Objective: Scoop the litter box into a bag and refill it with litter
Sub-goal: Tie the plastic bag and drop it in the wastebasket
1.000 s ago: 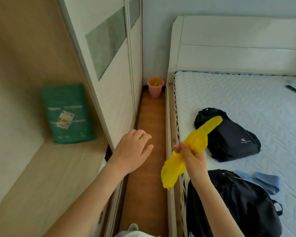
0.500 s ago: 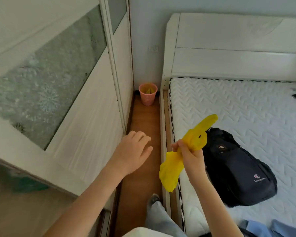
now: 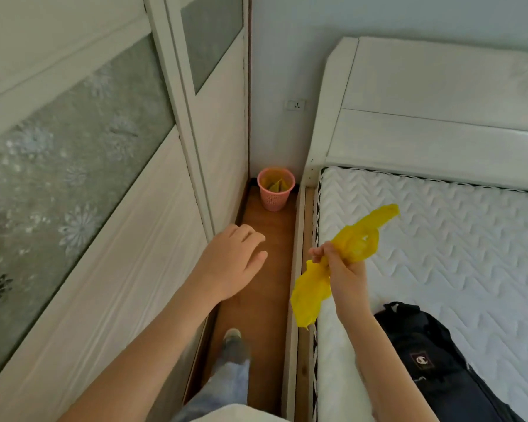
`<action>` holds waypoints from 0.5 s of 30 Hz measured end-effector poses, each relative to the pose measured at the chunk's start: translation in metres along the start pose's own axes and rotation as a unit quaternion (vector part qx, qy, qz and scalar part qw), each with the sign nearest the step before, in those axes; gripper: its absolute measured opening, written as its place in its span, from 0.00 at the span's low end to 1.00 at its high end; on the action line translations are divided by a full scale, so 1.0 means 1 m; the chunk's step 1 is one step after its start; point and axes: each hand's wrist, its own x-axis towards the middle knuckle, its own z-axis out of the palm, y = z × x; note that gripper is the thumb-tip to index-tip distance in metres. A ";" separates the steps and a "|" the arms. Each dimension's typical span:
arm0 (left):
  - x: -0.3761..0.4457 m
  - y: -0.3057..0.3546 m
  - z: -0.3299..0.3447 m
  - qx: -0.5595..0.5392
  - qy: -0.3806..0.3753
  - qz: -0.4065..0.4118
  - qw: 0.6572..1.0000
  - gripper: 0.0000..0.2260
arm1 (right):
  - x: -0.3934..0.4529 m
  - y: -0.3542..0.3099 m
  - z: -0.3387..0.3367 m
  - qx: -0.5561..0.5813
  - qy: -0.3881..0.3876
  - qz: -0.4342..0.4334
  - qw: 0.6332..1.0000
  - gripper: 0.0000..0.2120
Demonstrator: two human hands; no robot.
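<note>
Beside the bed, right hand (image 3: 343, 269) fingers pinch yellow bag (image 3: 313, 295); left hand (image 3: 230, 263) relaxed.

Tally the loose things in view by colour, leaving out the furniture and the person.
Yellow: 1, the plastic bag gripped in the right hand.
Pink: 1, the waste basket at the end of the floor strip.
Black: 1, the backpack on the mattress.
Total: 3

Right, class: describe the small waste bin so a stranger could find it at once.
Follow the strip of brown floor between the white wardrobe and the bed to the far corner. The pink waste bin stands there against the wall, the only pink thing, perforated, with yellow inside.
</note>
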 end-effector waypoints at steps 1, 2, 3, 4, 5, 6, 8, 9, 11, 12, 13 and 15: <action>0.019 -0.010 0.003 0.000 -0.001 0.003 1.000 0.17 | 0.019 -0.003 0.008 0.000 0.000 0.001 1.000 0.15; 0.038 -0.020 0.006 0.001 0.002 0.007 1.000 0.17 | 0.038 -0.005 0.017 0.000 0.000 -0.001 1.000 0.15; 0.058 -0.031 0.008 0.000 0.006 0.012 1.000 0.17 | 0.058 -0.007 0.026 0.001 0.002 -0.002 1.000 0.14; 0.078 -0.041 0.010 -0.004 0.009 0.014 1.000 0.17 | 0.078 -0.011 0.036 0.004 0.005 -0.004 1.000 0.14; 0.098 -0.051 0.010 -0.007 0.012 0.017 1.000 0.17 | 0.097 -0.015 0.046 0.009 0.008 -0.006 1.000 0.13; 0.120 -0.062 0.010 -0.007 0.015 0.021 1.000 0.17 | 0.116 -0.020 0.056 0.012 0.012 -0.011 1.000 0.13; 0.161 -0.082 0.005 -0.008 0.022 0.028 0.999 0.16 | 0.153 -0.031 0.075 0.010 0.021 -0.017 1.000 0.12; 0.180 -0.091 0.002 -0.011 0.028 0.031 0.999 0.16 | 0.171 -0.037 0.083 0.005 0.025 -0.020 0.999 0.13; 0.219 -0.109 -0.006 -0.013 0.033 0.037 0.999 0.15 | 0.207 -0.049 0.099 0.001 0.028 -0.037 0.999 0.13; 0.238 -0.118 -0.010 -0.010 0.034 0.039 0.999 0.15 | 0.224 -0.055 0.108 -0.004 0.028 -0.043 0.999 0.13; 0.257 -0.127 -0.013 -0.010 0.036 0.040 0.998 0.15 | 0.242 -0.061 0.116 -0.010 0.029 -0.046 0.998 0.13; 0.292 -0.143 -0.017 -0.014 0.038 0.033 0.999 0.16 | 0.276 -0.070 0.130 -0.016 0.026 -0.053 0.998 0.14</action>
